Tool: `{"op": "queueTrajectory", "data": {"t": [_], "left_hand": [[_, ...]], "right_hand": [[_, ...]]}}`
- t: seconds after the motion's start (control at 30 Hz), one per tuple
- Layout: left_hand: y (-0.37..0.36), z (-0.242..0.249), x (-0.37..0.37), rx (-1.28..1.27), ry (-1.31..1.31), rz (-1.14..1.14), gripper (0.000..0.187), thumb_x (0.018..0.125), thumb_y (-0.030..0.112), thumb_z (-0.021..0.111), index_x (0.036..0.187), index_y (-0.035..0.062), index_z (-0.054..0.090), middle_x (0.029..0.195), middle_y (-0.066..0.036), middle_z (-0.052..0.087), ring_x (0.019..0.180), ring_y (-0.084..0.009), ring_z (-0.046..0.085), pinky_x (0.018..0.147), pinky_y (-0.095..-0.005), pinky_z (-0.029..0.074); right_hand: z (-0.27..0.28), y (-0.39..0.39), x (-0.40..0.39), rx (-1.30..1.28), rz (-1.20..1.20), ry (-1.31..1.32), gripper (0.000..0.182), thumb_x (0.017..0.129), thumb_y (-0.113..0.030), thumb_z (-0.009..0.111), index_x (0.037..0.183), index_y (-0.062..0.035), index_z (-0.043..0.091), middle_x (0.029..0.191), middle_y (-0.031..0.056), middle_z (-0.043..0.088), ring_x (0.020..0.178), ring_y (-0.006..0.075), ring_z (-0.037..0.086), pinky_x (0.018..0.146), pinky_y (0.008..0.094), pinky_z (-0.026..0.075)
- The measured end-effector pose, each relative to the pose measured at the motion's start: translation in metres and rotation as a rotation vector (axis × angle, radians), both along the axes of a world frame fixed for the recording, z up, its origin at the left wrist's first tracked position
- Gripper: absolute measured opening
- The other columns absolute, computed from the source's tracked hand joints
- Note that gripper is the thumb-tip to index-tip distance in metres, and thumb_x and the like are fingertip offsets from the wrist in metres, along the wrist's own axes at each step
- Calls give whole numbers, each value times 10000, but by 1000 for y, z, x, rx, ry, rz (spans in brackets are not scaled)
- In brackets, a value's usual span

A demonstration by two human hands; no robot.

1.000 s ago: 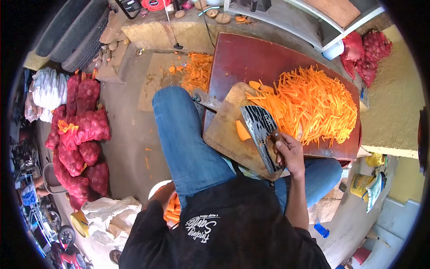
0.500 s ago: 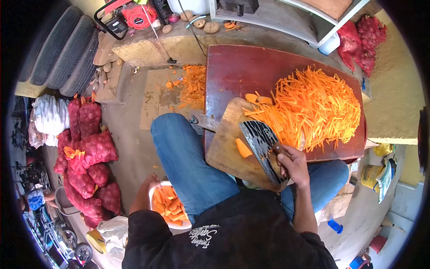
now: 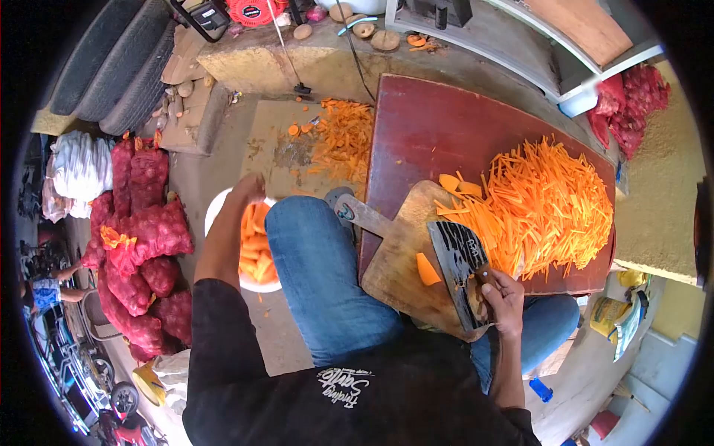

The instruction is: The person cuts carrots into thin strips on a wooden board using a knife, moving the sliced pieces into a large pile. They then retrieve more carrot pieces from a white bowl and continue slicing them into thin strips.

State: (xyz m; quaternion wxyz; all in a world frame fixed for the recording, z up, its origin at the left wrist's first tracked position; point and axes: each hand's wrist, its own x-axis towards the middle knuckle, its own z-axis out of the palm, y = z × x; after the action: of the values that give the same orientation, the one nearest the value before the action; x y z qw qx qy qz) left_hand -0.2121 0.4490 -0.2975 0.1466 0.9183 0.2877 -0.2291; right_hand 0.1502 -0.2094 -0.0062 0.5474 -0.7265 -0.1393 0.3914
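My right hand (image 3: 503, 301) is closed round the handle of a broad-bladed knife (image 3: 455, 260), its dark blade smeared with wet streaks. The blade rests over a wooden cutting board (image 3: 398, 275) propped across my lap and the table edge. One carrot slice (image 3: 427, 269) lies left of the blade; more slices (image 3: 460, 185) lie at the board's far edge. Shredded carrot sticks (image 3: 550, 212) form a big heap to the right. My left hand (image 3: 251, 187) is at the far rim of a white bucket (image 3: 216, 215), fingers mostly hidden. Inside are peeled carrot pieces (image 3: 255, 245).
The red table (image 3: 439, 111) carries the heap. Carrot peelings (image 3: 342, 137) lie on cardboard on the floor. Red net sacks (image 3: 152, 230) are piled at left, with tyres (image 3: 111, 70) behind. A metal shelf frame (image 3: 513, 70) stands beyond the table.
The bucket and my left hand have moved forward along the outside of my left leg. My right hand keeps the knife over the board. The camera view has shifted a little.
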Motion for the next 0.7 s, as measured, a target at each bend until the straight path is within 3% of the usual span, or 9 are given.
{"op": "queueTrajectory", "data": {"t": [0.07,0.13,0.2,0.3,0.37,0.47,0.53,0.63,0.7], "left_hand": [[4,19,45,-136,-93,117,81,690,7,768,740,-6,706,757,-270,716,699,-413,736,642,-529,567],[-18,54,93,-46,-105,-9,90,675,5,772,744,4,714,797,-263,722,749,-433,738,651,-521,579],[-28,36,120,29,-206,-158,134,663,34,799,782,28,737,858,-240,749,832,-449,746,713,-525,602],[-83,37,159,70,-514,-425,137,790,122,810,836,15,737,998,-219,708,962,-454,696,895,-542,584],[-119,78,187,-139,-491,-348,171,839,130,823,902,-13,753,1060,-231,702,1055,-448,694,942,-527,575],[-104,68,149,-108,-549,-22,289,858,169,871,1051,-29,789,1118,-229,726,1119,-426,710,977,-493,578],[-85,59,95,-348,-745,222,368,865,187,899,1147,-24,793,1184,-226,735,1168,-406,715,1004,-461,576],[-101,146,74,-21,-618,286,453,880,208,931,1242,-21,785,1231,-219,749,1150,-349,742,996,-414,583],[-113,178,56,-173,-840,486,401,897,171,919,1225,-20,788,1173,-196,754,1087,-320,748,965,-400,587]], "right_hand": [[8,2,-2,-25,-16,24,389,1048,-53,716,1399,110,682,856,17,706,605,51,595,525,227,447],[12,3,-3,-31,-16,51,392,1045,-52,719,1399,113,680,865,19,711,613,52,592,531,226,446],[16,6,-2,-37,-13,60,395,1044,-52,722,1400,115,678,868,20,712,614,53,591,533,225,447],[15,6,-2,-37,-6,53,395,1047,-57,723,1400,115,677,860,20,706,597,59,591,522,228,452],[10,4,-2,-20,-5,33,390,1053,-62,721,1399,112,677,851,20,700,572,64,588,507,233,457],[15,6,-2,-29,17,39,383,1066,-79,727,1392,115,677,861,22,706,593,59,583,518,235,467],[15,6,-2,-7,51,10,385,1072,-93,732,1395,108,676,870,22,709,605,59,583,520,236,470],[7,3,-3,46,60,2,398,1078,-116,743,1413,87,672,900,24,717,625,54,580,531,240,479],[8,2,-1,48,89,19,407,1078,-122,747,1420,83,668,922,32,723,624,53,573,539,242,484]]}}
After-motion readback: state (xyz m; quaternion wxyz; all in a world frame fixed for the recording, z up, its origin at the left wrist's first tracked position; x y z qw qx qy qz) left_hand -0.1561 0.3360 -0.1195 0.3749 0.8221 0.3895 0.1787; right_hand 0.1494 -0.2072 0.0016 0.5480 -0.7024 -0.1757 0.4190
